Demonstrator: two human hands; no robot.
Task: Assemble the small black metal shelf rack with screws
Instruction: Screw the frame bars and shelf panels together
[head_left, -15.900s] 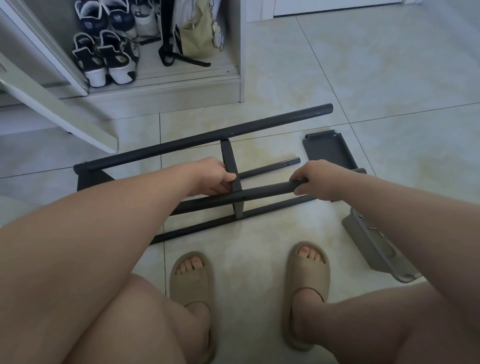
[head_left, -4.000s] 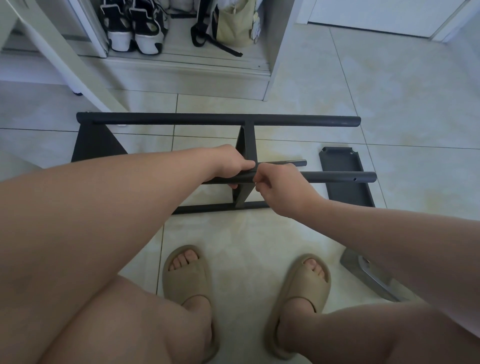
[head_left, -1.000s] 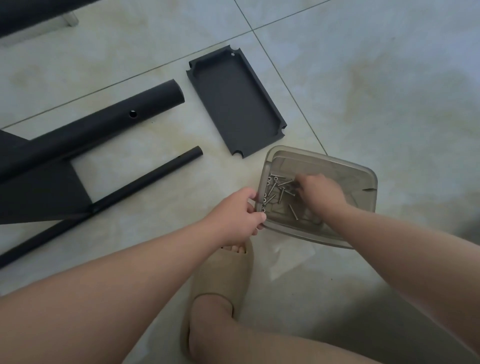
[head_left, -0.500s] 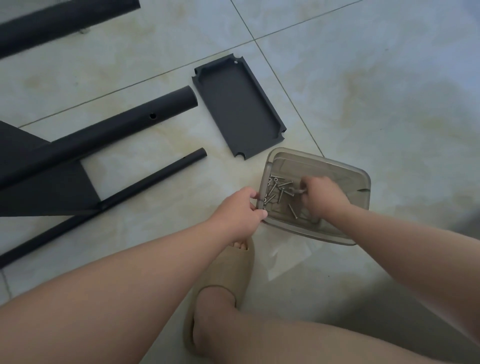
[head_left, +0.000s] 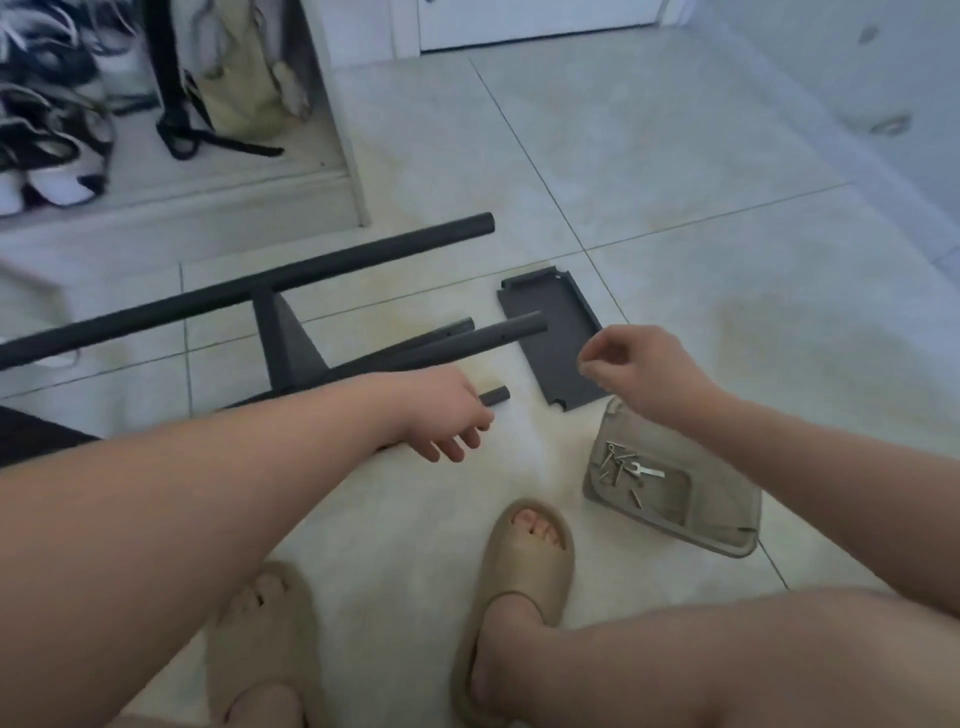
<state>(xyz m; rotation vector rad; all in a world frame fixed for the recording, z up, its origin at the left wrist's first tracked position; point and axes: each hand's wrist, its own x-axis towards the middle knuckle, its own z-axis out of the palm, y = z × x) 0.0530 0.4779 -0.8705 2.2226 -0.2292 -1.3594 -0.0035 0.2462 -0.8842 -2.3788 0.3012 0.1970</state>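
The partly built black rack lies on its side on the tiled floor: a long tube, a shorter thick tube and an upright black shelf panel joining them. My left hand hovers with relaxed fingers over the end of a thin black rod. My right hand is raised above the clear plastic tray, thumb and forefinger pinching a small screw that is barely visible. Several screws and a small flat wrench lie in the tray.
A loose black shelf panel lies flat between the tube ends and the tray. My feet in beige sandals stand in front of the parts. A shoe cabinet with shoes and a bag is at the back left.
My right hand has come up out of the tray with its fingers pinched. My left hand let go of the tray's rim and moved left over the thin rod. The view swung up.
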